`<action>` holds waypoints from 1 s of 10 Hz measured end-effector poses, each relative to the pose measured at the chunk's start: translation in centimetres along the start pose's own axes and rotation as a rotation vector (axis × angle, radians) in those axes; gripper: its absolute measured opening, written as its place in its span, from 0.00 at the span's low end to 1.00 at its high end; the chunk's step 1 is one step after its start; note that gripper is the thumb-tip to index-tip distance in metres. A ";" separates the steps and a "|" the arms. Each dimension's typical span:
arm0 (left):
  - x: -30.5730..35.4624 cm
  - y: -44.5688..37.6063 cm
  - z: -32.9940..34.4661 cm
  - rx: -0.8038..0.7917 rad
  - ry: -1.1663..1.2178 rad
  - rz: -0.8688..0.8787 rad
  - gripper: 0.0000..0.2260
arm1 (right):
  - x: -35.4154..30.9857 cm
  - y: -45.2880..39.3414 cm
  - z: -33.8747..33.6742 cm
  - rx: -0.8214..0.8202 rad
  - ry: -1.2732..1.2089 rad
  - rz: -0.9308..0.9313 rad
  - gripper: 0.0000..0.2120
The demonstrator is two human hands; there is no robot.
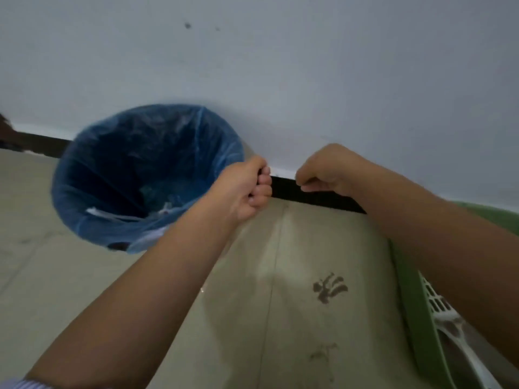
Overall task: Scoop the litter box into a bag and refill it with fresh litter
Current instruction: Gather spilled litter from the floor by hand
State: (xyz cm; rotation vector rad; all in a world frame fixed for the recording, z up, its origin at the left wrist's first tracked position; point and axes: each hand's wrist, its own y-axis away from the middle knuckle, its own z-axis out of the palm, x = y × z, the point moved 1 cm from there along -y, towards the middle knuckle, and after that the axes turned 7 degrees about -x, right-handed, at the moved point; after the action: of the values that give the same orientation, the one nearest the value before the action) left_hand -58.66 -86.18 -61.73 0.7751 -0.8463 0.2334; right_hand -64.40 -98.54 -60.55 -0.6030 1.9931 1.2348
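The round bin lined with a blue plastic bag (146, 175) stood on the floor, its rim touching the clenched left hand (244, 189); whether those fingers gripped it I cannot tell. The right hand (325, 172), also clenched, hovered further right, above the green plastic litter box (407, 290)

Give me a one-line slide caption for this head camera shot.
Both fists, left hand and right hand, raised beside a blue-lined bin, green litter box with white scoop at right.

Two bare forearms, pale ribbed sleeve cuff (19, 384) at left elbow
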 end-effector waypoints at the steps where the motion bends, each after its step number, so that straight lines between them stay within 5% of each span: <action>1: 4.8 1.5 -3.5 0.212 -0.093 0.147 0.17 | -6.0 0.0 2.9 -0.066 0.034 -0.151 0.13; 3: 7.6 2.8 -11.7 0.638 -0.461 0.108 0.17 | -10.6 -1.7 10.2 -0.148 0.319 -0.362 0.11; 5: 6.6 3.1 -15.5 0.581 -1.250 0.047 0.15 | -8.6 -2.6 11.8 -0.085 0.584 -0.456 0.13; 7: 5.5 3.4 -12.3 0.575 -1.570 0.277 0.24 | -6.7 -2.1 9.7 0.093 0.721 -0.692 0.10; 8: 4.6 2.6 -8.5 0.540 -1.637 0.415 0.18 | -4.7 -2.3 6.6 0.209 0.694 -0.730 0.11; 10: -1.6 -2.9 -0.7 0.336 -2.015 0.381 0.18 | 5.6 -4.7 -1.1 0.253 0.720 -0.373 0.15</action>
State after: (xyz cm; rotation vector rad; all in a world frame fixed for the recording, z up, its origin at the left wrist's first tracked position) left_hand -57.93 -87.62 -64.74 1.0249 -2.9199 -0.1934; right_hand -65.05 -101.68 -67.20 -1.3525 2.3950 0.5548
